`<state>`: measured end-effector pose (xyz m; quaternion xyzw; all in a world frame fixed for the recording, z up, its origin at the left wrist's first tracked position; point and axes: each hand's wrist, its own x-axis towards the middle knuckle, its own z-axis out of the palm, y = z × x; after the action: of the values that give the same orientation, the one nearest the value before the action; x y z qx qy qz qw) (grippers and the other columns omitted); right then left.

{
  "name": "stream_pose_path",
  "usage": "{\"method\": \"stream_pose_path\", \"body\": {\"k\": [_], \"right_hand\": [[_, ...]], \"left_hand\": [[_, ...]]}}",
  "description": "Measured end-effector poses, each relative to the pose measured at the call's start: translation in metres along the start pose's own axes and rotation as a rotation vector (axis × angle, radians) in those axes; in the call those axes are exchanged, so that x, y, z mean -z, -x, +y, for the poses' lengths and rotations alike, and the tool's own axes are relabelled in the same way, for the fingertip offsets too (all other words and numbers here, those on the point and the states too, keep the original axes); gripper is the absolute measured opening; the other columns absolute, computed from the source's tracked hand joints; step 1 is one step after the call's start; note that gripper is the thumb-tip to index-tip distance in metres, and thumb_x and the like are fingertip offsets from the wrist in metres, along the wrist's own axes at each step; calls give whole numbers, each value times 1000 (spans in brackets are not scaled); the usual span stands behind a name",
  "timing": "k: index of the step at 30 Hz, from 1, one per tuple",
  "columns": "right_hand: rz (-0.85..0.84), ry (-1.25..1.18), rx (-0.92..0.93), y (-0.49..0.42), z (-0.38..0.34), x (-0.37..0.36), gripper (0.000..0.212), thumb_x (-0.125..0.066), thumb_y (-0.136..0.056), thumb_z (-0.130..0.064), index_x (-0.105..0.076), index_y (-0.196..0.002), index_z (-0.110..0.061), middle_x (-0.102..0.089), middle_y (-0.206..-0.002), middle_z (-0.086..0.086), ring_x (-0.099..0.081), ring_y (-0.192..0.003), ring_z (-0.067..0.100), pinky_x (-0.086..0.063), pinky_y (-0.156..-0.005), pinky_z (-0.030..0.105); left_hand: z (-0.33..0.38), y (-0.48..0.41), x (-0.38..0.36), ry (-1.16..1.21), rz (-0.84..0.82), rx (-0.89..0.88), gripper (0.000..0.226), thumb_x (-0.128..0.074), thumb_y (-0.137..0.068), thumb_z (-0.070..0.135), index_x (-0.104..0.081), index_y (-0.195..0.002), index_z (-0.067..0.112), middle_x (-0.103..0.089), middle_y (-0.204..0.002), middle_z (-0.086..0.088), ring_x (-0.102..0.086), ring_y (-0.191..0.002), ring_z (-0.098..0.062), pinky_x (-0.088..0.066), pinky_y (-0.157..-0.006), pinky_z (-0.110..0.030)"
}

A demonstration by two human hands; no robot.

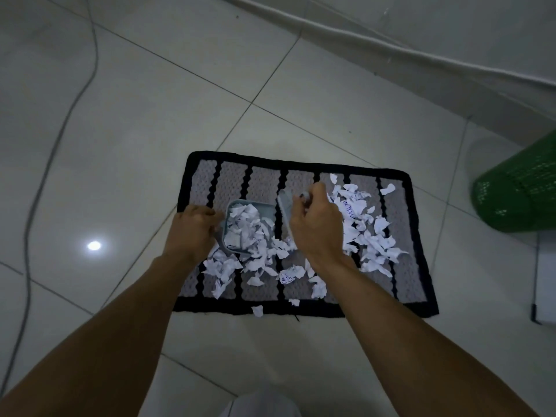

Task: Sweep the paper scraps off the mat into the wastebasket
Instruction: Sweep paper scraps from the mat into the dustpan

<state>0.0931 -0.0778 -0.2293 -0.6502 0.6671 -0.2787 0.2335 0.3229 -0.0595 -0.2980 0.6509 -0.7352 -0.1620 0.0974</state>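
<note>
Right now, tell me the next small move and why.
Probably draw the brush in the right hand leftward into the dustpan that the left hand steadies: loose paper scraps lie on the mat to its right, and the pan's mouth faces them.

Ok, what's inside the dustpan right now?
The dustpan holds a heap of white paper scraps. The left hand covers its handle side, and the pan floor under the heap is hidden.

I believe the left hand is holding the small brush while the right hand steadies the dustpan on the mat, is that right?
Not quite: the hands are swapped. In the head view the left hand holds the dustpan and the right hand holds the small brush, both on the mat.
</note>
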Motion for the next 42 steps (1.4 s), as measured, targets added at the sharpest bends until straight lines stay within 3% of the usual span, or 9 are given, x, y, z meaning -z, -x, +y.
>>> {"method": "stream_pose_path", "body": {"k": [4,7,13,16,20,25,29,34,42], "right_hand": [[7,167,-67,-3,23,9,14,-44,-100,-24,-41,-93,-13,-45,-54,-4,-48,-47,23,-43,-48,38],[-84,100,-16,14,18,-4,13,-42,-101,-24,-41,-92,-15,-51,-57,-1,-53,-47,23,-47,-46,39],[9,-42,16,11,1,-10,14,-45,-101,-23,-40,-90,-15,-52,-57,1,-52,-43,23,-45,-36,38],[91,24,-22,3,14,6,14,-44,-101,-22,-39,-91,-14,-48,-54,-2,-48,-41,21,-40,-39,33],[-15,135,-41,18,22,3,13,-40,-101,-23,-41,-94,-13,-41,-53,-9,-41,-42,14,-32,-43,30],[-31,-4,-48,32,2,-18,12,-45,-100,-24,-40,-92,-15,-51,-59,-1,-53,-47,21,-48,-43,40],[63,-56,-67,20,8,1,15,-44,-102,-22,-39,-88,-16,-50,-55,-3,-44,-40,12,-33,-37,26],[37,32,-153,24,25,10,15,-45,-100,-21,-38,-88,-15,-47,-56,-2,-45,-43,19,-34,-42,32],[-17,-13,-90,35,1,-11,17,-45,-100,-20,-35,-87,-18,-42,-55,-5,-42,-44,16,-34,-41,31]], "left_hand": [[-4,2,-5,6,2,6,31,-61,-75,-1,-71,-103,8,-70,-101,-19,-57,-93,-45,-48,-71,-49],[-4,2,-7,6,-1,7,29,-59,-76,3,-72,-103,7,-70,-99,-20,-57,-91,-45,-50,-70,-49],[-3,5,-4,-10,7,-34,35,-48,-75,11,-72,-100,8,-71,-94,-19,-58,-85,-44,-53,-65,-49],[-1,5,-6,-5,14,-35,36,-48,-75,10,-72,-101,8,-71,-97,-19,-58,-88,-45,-53,-67,-52],[4,5,-10,8,-22,-46,38,-48,-74,15,-71,-103,8,-70,-101,-18,-59,-92,-44,-51,-71,-53],[10,8,-18,32,-23,-44,36,-49,-73,11,-71,-101,8,-71,-94,-18,-61,-85,-43,-52,-68,-52],[8,10,-19,45,-3,-38,34,-48,-77,12,-71,-101,7,-71,-95,-18,-62,-85,-43,-52,-68,-51],[8,11,-25,56,8,-20,33,-49,-75,11,-72,-99,8,-71,-93,-17,-62,-86,-42,-53,-66,-51],[7,13,-28,179,1,21,35,-51,-75,10,-69,-104,2,-69,-96,-22,-61,-87,-44,-53,-75,-52]]}}
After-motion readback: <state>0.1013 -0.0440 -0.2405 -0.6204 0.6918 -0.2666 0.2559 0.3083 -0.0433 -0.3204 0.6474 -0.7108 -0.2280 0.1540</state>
